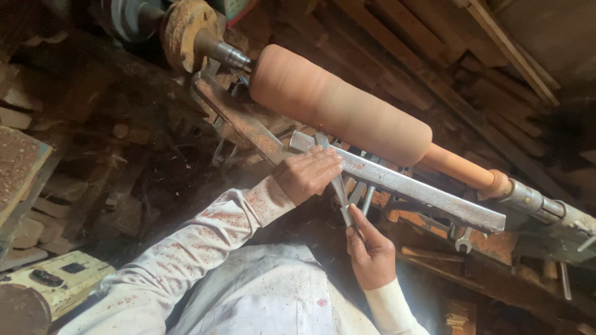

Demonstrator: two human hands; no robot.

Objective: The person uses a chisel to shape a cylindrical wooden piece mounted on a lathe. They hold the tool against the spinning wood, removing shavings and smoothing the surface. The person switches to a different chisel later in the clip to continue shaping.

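Left hand (pixel 307 174) presses a metal chisel (pixel 338 183) onto the tool rest (pixel 422 192). Right hand (pixel 370 251) grips the chisel's lower end, beside the wooden cylinder (pixel 338 105) mounted on the lathe (pixel 546 214).

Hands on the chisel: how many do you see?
2. The left hand presses the chisel onto the tool rest below the workpiece; the right hand grips its lower end. No other hands show.

We see the metal tool rest (pixel 410 189) running just beside the long wooden cylinder (pixel 338 105), leaving only a narrow gap between them. Spare tools (pixel 366 198) crowd the space beneath the rest. Stacked timber (pixel 434 56) closes off the far side.
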